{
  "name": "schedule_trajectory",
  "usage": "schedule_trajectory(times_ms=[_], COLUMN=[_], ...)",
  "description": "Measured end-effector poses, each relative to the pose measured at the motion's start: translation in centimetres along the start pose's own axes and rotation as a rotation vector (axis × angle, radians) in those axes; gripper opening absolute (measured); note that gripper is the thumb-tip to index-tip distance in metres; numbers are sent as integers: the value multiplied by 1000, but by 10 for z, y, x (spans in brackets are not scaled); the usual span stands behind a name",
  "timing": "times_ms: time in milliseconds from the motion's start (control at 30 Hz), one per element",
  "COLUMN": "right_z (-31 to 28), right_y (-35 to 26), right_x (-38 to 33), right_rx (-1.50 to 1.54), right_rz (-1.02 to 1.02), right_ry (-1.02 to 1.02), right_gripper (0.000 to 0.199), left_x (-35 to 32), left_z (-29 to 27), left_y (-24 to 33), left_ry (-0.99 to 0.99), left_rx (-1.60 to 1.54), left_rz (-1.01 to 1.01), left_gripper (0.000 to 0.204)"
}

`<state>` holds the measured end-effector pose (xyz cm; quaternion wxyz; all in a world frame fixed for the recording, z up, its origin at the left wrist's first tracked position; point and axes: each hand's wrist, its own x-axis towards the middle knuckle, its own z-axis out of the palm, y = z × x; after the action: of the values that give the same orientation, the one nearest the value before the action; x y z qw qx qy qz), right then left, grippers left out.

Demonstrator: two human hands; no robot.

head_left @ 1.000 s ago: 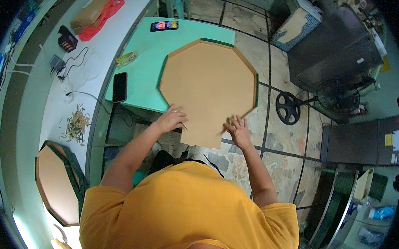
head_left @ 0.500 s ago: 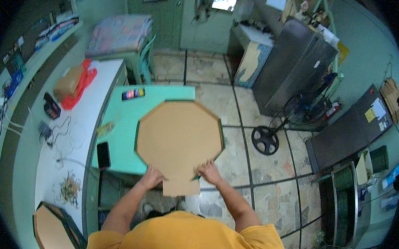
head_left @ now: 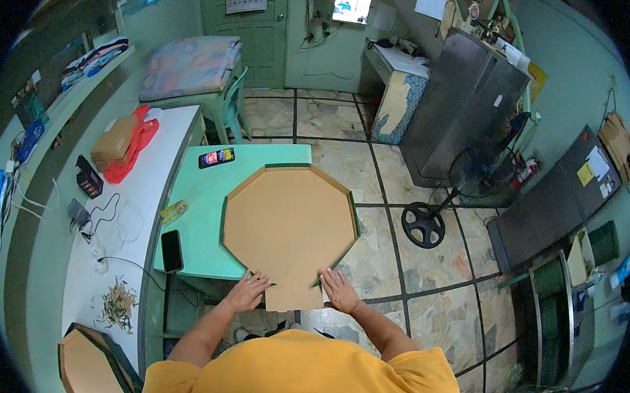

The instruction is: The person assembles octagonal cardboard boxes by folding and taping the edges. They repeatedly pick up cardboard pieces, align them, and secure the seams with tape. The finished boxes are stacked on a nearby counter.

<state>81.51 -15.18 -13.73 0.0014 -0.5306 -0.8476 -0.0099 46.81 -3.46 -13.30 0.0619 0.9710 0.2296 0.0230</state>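
A large octagonal cardboard box (head_left: 291,220), brown inside with dark green outer sides, lies on the light green table (head_left: 199,236). Low walls stand around most of its rim, while a flat cardboard flap (head_left: 293,299) sticks out toward me past the table's near edge. At the flap's left end, my left hand (head_left: 248,291) rests with fingers stretched over the box's corner. My right hand (head_left: 339,292) is at the opposite near corner, fingers extended along the edge. Neither hand is closed around anything; the undersides of both are hidden.
On the table lie a black phone (head_left: 172,251), a phone with a lit screen (head_left: 217,157) and a small clear packet (head_left: 174,211). The white counter (head_left: 98,262) at left holds cardboard scraps (head_left: 117,305) and another octagonal box (head_left: 91,367). A fan (head_left: 424,224) stands right.
My fingers have gone from gripping the two near corners to lying stretched out along them. The view has shifted slightly; the box stays in place on the table.
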Motion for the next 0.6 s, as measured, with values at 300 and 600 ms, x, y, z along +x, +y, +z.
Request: schedule_trajectory(times_ms=[300,600], right_z=[5,-1], right_y=[11,36], right_x=[22,79], right_rx=[-83,684], right_rz=[51,452], right_ry=[139,-12], right_gripper=[56,33], left_x=[3,38], left_z=[19,10], left_y=[1,-20], left_ry=[16,235], left_rx=[-144,-773], left_rz=[-169,-512], left_gripper=[50,26])
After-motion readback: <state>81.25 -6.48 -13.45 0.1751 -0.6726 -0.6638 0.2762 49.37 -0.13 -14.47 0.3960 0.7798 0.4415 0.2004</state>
